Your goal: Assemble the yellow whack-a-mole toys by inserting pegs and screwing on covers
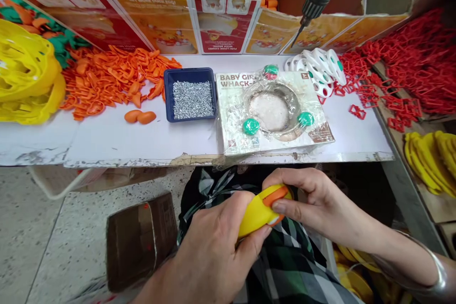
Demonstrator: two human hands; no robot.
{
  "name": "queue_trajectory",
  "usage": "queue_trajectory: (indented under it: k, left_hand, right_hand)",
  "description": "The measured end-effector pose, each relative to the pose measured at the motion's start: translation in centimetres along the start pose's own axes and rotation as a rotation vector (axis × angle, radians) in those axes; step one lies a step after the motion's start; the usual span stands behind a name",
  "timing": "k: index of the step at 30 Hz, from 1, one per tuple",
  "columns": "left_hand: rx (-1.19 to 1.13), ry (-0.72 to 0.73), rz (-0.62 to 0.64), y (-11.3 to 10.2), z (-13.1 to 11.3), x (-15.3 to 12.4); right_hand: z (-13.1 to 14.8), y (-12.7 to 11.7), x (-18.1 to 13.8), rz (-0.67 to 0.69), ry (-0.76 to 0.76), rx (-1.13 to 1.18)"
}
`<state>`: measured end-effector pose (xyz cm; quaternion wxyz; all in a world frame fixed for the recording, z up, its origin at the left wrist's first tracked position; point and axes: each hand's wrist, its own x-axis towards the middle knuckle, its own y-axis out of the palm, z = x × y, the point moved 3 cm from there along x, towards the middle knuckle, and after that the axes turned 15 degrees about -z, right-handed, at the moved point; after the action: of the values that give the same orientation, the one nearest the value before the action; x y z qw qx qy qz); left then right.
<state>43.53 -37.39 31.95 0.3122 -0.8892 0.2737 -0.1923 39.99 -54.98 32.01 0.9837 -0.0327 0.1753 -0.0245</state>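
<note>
Low in the view, above my lap, I hold a yellow plastic toy part (255, 213) with an orange strip (275, 195) set into it. My left hand (210, 251) grips it from below and the left. My right hand (306, 202) wraps over its far side, with the thumb resting near the orange strip. Beyond my hands, a blue tray (189, 74) holds a heap of small silver screws (192, 99). Two loose orange plastic pieces (139, 117) lie to its left.
A white table edge (142, 160) runs just past my hands. On the table are a shrink-wrapped Whack-a-mole toy box (274, 114) and piles of orange, yellow, white and red plastic parts. A power screwdriver (315, 2) hangs above. Cartons of coloured parts stand behind. A brown cardboard piece (140, 240) lies on the floor.
</note>
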Motion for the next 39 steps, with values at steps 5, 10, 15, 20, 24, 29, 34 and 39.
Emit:
queue_trajectory:
  k: [5,10,15,20,24,29,34,39]
  left_hand:
    - [0.027,0.010,-0.068,0.4,0.1,0.2]
    - [-0.078,-0.078,-0.025,-1.0,1.4,0.6]
    - [-0.230,-0.223,-0.029,-2.9,3.5,0.3]
    - [-0.295,-0.300,-0.024,-3.0,4.1,0.2]
    - [-0.174,-0.223,-0.111,-2.9,3.3,0.6]
    - [-0.191,-0.290,-0.128,-3.1,3.1,0.7]
    - [-0.622,-0.663,-0.205,-4.4,4.0,1.9]
    - [-0.725,-0.676,-0.421,-5.4,4.2,5.6]
  right_hand:
    - [-0.8,0.3,0.6,-0.023,0.019,0.067]
    - [-0.1,-0.1,1.3,-0.004,-0.080,-0.002]
    - [0.9,0.0,2.1,0.039,-0.113,-0.053]
    - [1.6,1.5,1.9,-0.009,-0.177,-0.244]
    - [1.4,2.2,1.5,-0.063,-0.252,-0.318]
    - [1.3,2.2,2.4,-0.050,-0.226,-0.310]
    - [2.7,0.2,3.3,0.019,-0.338,-0.033]
    - [0.2,-1.6,2.6,0.061,-0.250,0.254]
